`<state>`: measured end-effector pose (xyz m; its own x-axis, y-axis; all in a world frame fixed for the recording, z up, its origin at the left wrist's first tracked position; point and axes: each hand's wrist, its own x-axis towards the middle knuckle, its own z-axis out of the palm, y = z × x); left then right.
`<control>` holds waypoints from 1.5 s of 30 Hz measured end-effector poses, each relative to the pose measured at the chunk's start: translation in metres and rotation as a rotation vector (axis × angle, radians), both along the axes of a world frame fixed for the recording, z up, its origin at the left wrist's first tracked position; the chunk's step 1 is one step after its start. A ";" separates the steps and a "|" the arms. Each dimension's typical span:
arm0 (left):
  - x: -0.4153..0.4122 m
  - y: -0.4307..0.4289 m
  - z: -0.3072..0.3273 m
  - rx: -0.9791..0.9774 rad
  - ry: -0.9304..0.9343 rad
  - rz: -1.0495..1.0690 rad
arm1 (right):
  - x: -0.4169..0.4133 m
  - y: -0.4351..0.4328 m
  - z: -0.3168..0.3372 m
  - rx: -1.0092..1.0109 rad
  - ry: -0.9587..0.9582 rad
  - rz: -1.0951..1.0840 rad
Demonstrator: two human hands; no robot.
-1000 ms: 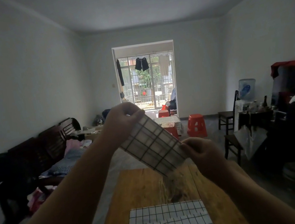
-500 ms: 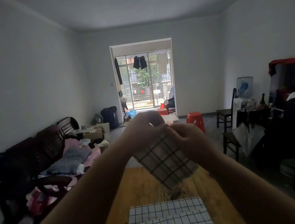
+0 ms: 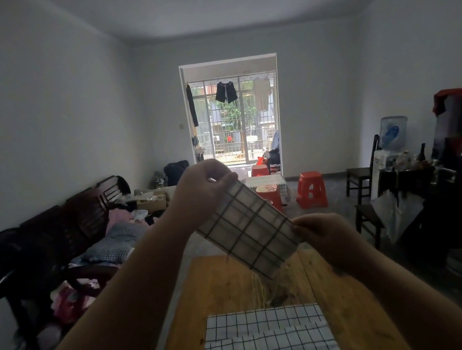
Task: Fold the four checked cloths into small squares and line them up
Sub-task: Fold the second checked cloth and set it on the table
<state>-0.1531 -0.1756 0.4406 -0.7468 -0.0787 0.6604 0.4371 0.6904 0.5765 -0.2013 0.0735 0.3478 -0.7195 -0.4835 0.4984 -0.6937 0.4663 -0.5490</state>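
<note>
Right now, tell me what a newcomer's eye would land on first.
First, the small folded white cloth with dark checks, held in the air at centre between the left hand and the right hand. Next, the bright barred balcony doorway in the far wall. Then the flat checked cloths on the yellow wooden table, at its near edge.

The left hand (image 3: 202, 192) and right hand (image 3: 326, 235) are bare, as are both forearms.
</note>
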 end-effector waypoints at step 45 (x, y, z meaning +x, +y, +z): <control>0.012 0.007 -0.054 -0.238 -0.272 -0.115 | 0.021 -0.034 0.026 -0.455 -0.252 0.076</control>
